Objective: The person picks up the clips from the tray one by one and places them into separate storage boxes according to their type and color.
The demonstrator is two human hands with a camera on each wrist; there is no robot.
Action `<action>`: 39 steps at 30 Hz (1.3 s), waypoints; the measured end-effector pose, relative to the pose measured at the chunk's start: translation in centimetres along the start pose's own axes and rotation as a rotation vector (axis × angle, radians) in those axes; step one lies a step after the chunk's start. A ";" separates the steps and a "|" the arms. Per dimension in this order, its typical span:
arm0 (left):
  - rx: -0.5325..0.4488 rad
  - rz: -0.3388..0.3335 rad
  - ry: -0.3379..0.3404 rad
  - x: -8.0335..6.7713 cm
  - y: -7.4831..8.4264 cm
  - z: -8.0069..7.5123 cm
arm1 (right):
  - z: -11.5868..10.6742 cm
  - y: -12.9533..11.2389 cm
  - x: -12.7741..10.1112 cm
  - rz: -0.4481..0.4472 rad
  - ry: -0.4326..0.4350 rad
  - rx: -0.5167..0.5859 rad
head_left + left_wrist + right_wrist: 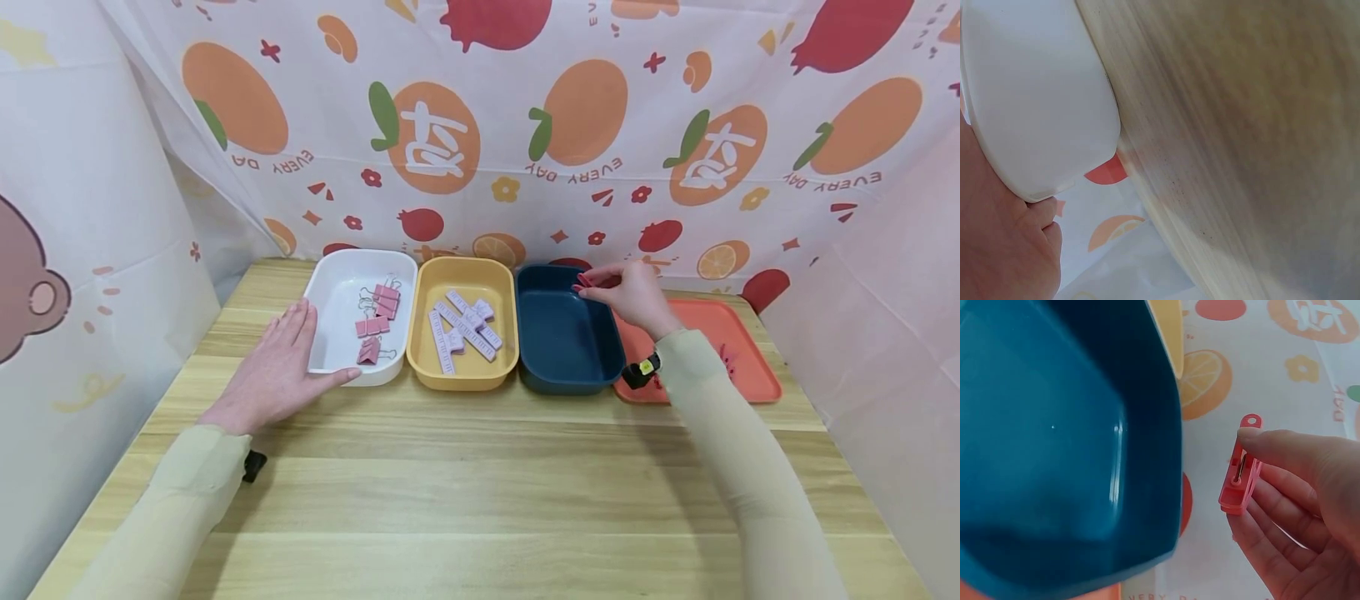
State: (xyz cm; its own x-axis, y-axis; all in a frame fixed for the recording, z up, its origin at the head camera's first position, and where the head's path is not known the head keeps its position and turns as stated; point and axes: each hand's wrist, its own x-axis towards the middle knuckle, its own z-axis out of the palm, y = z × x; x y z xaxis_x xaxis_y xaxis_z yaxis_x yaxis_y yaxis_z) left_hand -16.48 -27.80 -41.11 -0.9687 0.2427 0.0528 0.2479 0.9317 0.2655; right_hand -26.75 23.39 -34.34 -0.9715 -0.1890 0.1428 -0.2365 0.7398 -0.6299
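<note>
Above the far rim of the dark blue tub (pixel 562 333), I see my right hand (pixel 637 296) pinching a small pink clothes peg (pixel 1240 469) between thumb and fingertips; the wrist view shows the peg held upright, its looped end on top, just beside the tub's edge and not yet inside it. From the head view the peg is only a red sliver at the fingertips, so I take its shape from the wrist camera. To the right of the tub, touching it, lies an orange tray (pixel 738 350) with what looks like a few more small red pieces on it, though my forearm hides most of them. Left of the blue tub stands a yellow tub (pixel 465 371) holding pale lilac rulers (pixel 465 329), and next to that a white tub (pixel 330 292) with pink binder clips (pixel 378 312) in it. My left hand (pixel 277 371) rests flat on the wooden table (pixel 465 483), fingers straight, lying against the white tub's near left corner and gripping nothing. A fruit-print cloth (pixel 525 125) hangs behind the table
</note>
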 end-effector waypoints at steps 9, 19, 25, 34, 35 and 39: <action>-0.002 0.001 0.008 0.0 -0.1 0.2 | 1.7 -0.8 2.5 0.014 -0.075 -0.015; 0.000 -0.002 0.003 0.0 -0.1 0.1 | 3.1 -0.7 4.4 0.063 -0.142 -0.012; 0.001 -0.003 0.001 0.0 0.0 0.1 | 3.7 -0.7 4.8 0.054 -0.159 -0.052; 0.000 -0.001 0.004 0.0 0.0 0.1 | 4.0 -0.7 4.9 0.035 -0.168 -0.113; 0.001 -0.002 0.002 0.0 0.0 0.1 | 4.0 -0.8 4.9 0.033 -0.169 -0.113; 0.002 0.000 0.007 0.0 0.0 0.1 | 3.7 -0.8 4.7 0.022 -0.171 -0.097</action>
State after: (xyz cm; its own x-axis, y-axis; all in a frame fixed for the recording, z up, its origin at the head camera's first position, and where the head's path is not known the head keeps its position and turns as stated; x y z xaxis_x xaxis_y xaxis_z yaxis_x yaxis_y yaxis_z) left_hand -16.43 -27.76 -41.19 -0.9687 0.2410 0.0596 0.2481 0.9323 0.2631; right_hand -31.04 19.50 -35.98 -0.9620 -0.2729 -0.0069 -0.2235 0.8020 -0.5540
